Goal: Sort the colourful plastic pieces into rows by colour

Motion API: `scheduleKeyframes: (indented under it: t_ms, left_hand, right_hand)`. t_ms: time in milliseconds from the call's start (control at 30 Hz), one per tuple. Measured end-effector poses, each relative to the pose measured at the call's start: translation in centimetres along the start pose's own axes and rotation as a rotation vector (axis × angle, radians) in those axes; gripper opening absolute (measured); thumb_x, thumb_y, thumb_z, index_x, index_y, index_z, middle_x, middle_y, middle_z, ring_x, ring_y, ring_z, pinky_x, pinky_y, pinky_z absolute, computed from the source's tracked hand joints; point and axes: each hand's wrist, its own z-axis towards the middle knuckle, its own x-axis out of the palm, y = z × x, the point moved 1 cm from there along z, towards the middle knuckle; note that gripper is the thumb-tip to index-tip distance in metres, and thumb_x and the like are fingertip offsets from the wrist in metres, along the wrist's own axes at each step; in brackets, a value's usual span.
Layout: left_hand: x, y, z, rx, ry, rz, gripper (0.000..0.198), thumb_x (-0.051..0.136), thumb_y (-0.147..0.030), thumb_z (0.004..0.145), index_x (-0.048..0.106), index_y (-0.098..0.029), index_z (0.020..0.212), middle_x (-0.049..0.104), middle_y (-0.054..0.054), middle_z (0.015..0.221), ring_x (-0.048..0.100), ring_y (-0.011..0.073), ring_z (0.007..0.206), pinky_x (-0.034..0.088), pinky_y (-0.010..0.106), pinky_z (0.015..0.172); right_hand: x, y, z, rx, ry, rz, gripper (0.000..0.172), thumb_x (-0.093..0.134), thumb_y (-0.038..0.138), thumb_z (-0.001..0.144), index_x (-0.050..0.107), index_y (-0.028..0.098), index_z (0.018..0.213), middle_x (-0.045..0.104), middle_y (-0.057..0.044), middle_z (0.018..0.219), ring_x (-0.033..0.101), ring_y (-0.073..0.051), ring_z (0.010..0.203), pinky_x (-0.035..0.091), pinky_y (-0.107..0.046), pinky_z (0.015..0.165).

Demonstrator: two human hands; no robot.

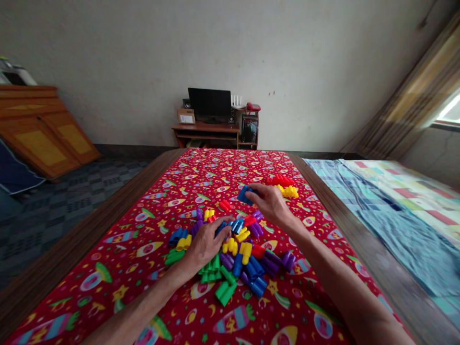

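A heap of plastic building blocks [237, 261] in blue, yellow, green, purple and red lies on a red rocket-print cloth [201, 175] over a table. My right hand [270, 202] is lifted above the heap and pinches a blue block [245, 194] by its edge. My left hand [207, 242] rests on the heap with its fingers curled on a blue block [221, 227]. Beyond my right hand sits a built row of red blocks [280, 180] joined to yellow blocks [289, 191].
The table's wooden edge [89, 230] shows at both sides of the cloth. A bed with a checked sheet [395, 211] runs along the right. A desk with a monitor [210, 103] stands at the far wall, a wooden cabinet [46, 129] at the left.
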Motion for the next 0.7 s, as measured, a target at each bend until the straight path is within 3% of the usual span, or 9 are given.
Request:
scheduleKeyframes:
  t_ms: [133,267,400,467,567,700]
  left_hand:
    - [0.2,0.7,0.2,-0.009,0.038,-0.075,0.045,0.044,-0.048,0.09,0.061,-0.016,0.116,0.068,0.001,0.071,0.065,0.017,0.06,0.051,0.025,0.056]
    - [0.4,1.3,0.4,-0.006,0.038,-0.108,0.047,0.042,-0.047,0.092,0.052,-0.018,0.127,0.069,0.001,0.077,0.063,0.0148,0.058,0.051,0.024,0.054]
    - [0.4,1.5,0.4,0.031,0.012,-0.103,0.046,0.042,-0.043,0.092,0.048,-0.019,0.132,0.068,0.002,0.082,0.061,0.0126,0.056,0.053,0.026,0.057]
    - [0.3,1.7,0.3,0.068,0.005,-0.131,0.047,0.045,-0.04,0.091,0.045,-0.021,0.133,0.068,0.005,0.094,0.063,0.013,0.063,0.056,0.028,0.062]
    - [0.5,2.2,0.3,0.108,-0.006,-0.207,0.05,0.049,-0.034,0.088,0.042,-0.023,0.136,0.062,0.009,0.117,0.067,0.0146,0.076,0.059,0.031,0.068]
    - [0.8,2.5,0.3,0.089,-0.015,-0.28,0.055,0.053,-0.031,0.085,0.043,-0.021,0.138,0.06,0.011,0.125,0.069,0.0176,0.087,0.06,0.035,0.08]
  right_hand:
    - [-5.4,-3.5,-0.2,0.052,0.095,-0.046,0.031,0.051,0.032,0.088,0.072,0.012,0.1,0.067,-0.003,0.074,0.054,-0.012,0.062,0.039,-0.022,0.057]
    - [-8.9,-8.7,-2.8,0.207,0.283,-0.233,0.025,0.053,0.022,0.08,0.075,0.013,0.088,0.065,-0.003,0.065,0.051,-0.012,0.057,0.038,-0.022,0.055]
    - [-8.9,-12.1,-5.1,0.312,0.402,-0.214,0.026,0.051,0.021,0.078,0.074,0.01,0.079,0.06,-0.002,0.058,0.048,-0.011,0.053,0.038,-0.022,0.052]
    - [-8.2,-12.7,-5.4,0.328,0.449,-0.176,0.026,0.051,0.023,0.078,0.073,0.01,0.077,0.058,0.0,0.056,0.047,-0.011,0.052,0.037,-0.022,0.051]
    - [-7.7,-12.7,-5.2,0.331,0.452,-0.202,0.027,0.051,0.025,0.08,0.073,0.011,0.074,0.058,0.0,0.055,0.048,-0.011,0.052,0.036,-0.021,0.051]
    - [-8.3,-11.5,-5.0,0.272,0.4,-0.353,0.025,0.053,0.024,0.082,0.075,0.013,0.076,0.068,-0.004,0.065,0.058,-0.014,0.06,0.04,-0.023,0.058]
